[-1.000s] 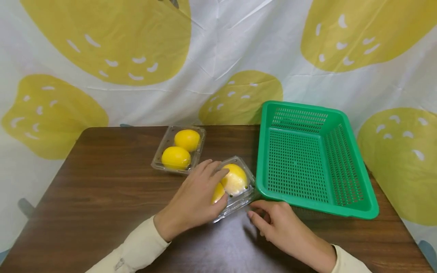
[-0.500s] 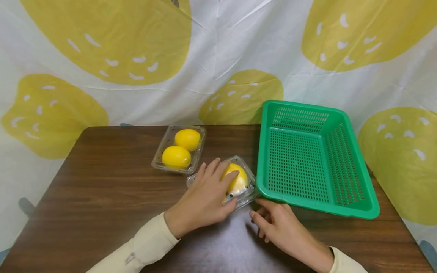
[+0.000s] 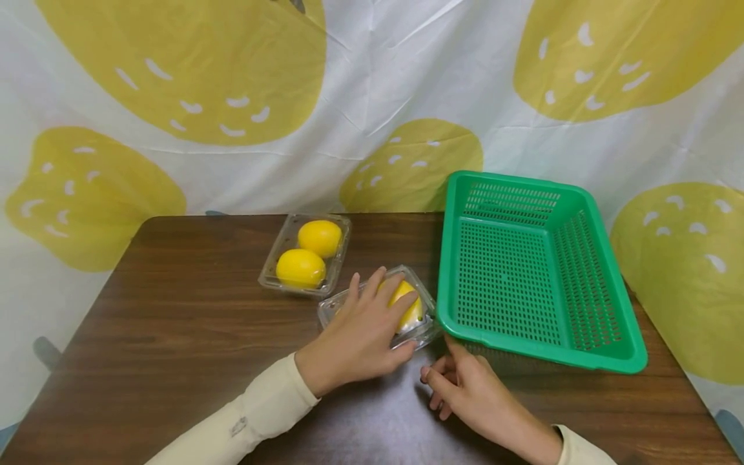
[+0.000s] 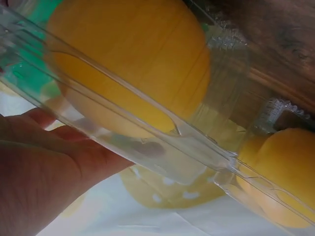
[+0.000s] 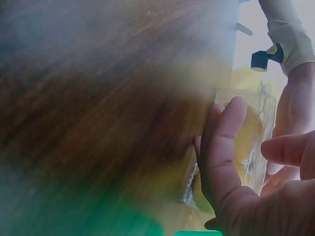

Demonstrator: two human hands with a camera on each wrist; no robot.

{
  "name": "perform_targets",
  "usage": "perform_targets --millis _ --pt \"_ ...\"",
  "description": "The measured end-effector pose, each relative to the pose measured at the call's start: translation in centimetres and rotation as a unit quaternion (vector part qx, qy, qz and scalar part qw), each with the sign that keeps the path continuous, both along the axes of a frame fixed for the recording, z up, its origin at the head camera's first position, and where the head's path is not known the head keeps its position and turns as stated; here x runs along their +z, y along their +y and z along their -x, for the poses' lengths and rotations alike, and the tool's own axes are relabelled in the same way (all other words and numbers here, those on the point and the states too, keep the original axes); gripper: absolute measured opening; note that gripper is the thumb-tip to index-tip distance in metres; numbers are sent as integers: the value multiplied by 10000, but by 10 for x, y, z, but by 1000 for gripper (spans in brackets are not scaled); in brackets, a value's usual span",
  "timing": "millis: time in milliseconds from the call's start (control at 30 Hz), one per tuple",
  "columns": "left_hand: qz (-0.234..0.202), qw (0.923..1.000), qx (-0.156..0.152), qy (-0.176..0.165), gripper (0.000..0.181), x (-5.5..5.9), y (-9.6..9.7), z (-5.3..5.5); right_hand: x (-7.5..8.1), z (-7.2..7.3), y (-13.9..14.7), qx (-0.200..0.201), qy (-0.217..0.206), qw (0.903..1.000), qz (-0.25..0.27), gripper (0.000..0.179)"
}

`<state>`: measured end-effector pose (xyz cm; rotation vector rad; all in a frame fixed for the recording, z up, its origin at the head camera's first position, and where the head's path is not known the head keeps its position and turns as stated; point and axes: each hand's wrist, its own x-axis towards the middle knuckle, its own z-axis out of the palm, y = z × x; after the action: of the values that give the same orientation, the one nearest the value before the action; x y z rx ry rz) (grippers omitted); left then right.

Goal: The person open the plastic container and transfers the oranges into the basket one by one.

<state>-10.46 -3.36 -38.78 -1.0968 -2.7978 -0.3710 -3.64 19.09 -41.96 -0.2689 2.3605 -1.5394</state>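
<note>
My left hand [image 3: 363, 336] lies over a clear plastic clamshell box [image 3: 422, 334], its fingers spread across the lid. Inside is a yellow lemon [image 3: 411, 316]; a second is hidden under the hand in the head view. Through the clear plastic in the left wrist view, one large lemon [image 4: 133, 59] shows beside part of another [image 4: 285, 172]. My right hand [image 3: 467, 391] hovers by the box's near right corner, fingers loosely bent around nothing. Its index fingertip is close to the basket rim; whether they touch I cannot tell.
A second clear clamshell [image 3: 267, 276] with two lemons [image 3: 300, 268] stands behind and left of the hands. At the right sits a green slotted basket [image 3: 506, 278] with nothing in it. A patterned cloth [image 3: 395, 84] hangs behind the brown table [image 3: 174, 323].
My left hand has slid right and slightly forward across the lid. The right hand's index finger has stretched forward toward the basket rim. The boxes and basket look unmoved.
</note>
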Motion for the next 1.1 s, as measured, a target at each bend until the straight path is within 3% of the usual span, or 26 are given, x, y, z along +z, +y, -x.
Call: perform_targets --millis 367,667,1100 --pt "704 9973 153 147 79 -1 14 6 -2 0 2 105 278 9995 -79 89" --pt "892 9958 193 72 80 -1 17 6 -2 1 3 62 185 9997 -132 90" --pt "923 9955 73 222 82 -1 10 -5 -4 0 3 -5 285 9996 22 87"
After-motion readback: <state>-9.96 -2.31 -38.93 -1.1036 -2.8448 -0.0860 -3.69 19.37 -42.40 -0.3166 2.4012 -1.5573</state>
